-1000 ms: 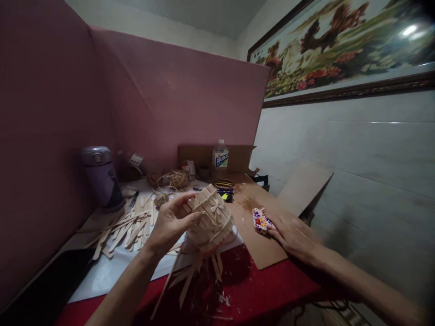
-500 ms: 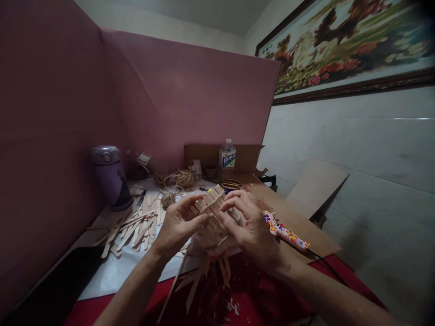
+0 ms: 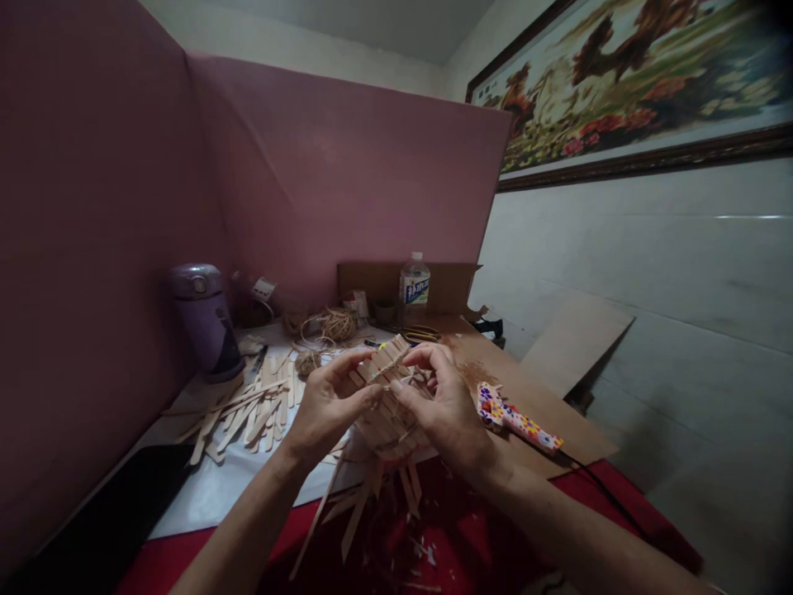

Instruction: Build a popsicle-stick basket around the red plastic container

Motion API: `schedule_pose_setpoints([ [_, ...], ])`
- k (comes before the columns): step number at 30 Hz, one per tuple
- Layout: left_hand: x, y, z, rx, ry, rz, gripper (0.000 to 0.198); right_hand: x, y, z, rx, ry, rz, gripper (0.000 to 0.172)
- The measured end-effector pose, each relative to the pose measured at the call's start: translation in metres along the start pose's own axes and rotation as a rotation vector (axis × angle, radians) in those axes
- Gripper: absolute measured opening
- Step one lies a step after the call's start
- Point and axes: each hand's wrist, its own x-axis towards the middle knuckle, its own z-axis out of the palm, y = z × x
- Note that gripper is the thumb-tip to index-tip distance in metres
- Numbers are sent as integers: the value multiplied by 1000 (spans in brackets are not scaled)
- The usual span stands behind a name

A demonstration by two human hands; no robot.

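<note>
A piece made of wooden craft sticks (image 3: 385,426), laid side by side with twine across them, is held up between both hands. My left hand (image 3: 331,405) grips its left side, thumb on the near face and fingers behind the upper edge. On the right, my right hand (image 3: 443,405) has its thumb and bent fingers pressed at the twine near the upper right part. Loose craft sticks (image 3: 266,405) lie in a pile left of my left hand. A flowered glue gun (image 3: 520,423) rests to the right of my right hand.
A purple bottle (image 3: 207,322) stands at the left, near a black object (image 3: 105,521). Twine balls (image 3: 338,325), a clear labelled bottle (image 3: 415,289) and scissors (image 3: 421,333) are at the back. More sticks and scraps lie on the red cloth (image 3: 471,529) in front.
My right hand has shifted slightly, its fingers curling closer to the thumb over the upper twine. The stick piece has tilted a little. My left hand keeps its grip.
</note>
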Motion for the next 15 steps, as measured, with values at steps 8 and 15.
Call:
schedule_pose_setpoints([
  [8,1,-6,-3,115,18,-1,38,0,2,3,29,-1,19,20],
  [15,0,-6,-1,111,48,-6,36,1,1,4,44,-7,25,18],
])
